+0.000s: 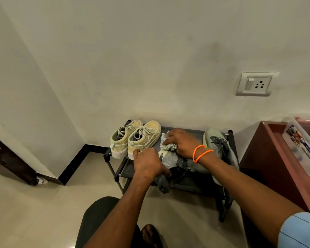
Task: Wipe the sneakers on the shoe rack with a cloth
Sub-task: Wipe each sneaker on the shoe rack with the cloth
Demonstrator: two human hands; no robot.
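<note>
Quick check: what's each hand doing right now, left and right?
Left hand: closed on the grey sneaker, steadying it.
Right hand: pressing the cloth onto that sneaker, fingers spread over it.

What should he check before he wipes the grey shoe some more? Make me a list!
1. Cloth in the right hand: ok.
2. Left hand steadying the grey shoe: ok.
3. Grey shoe resting on the shoe rack: ok.
4. Cloth touching the shoe's toe: cannot tell, hand hides it.
5. Yellow sneakers out of the way: ok, apart on the left.
6. Other grey shoe sitting flat: not ok, tilted.
</note>
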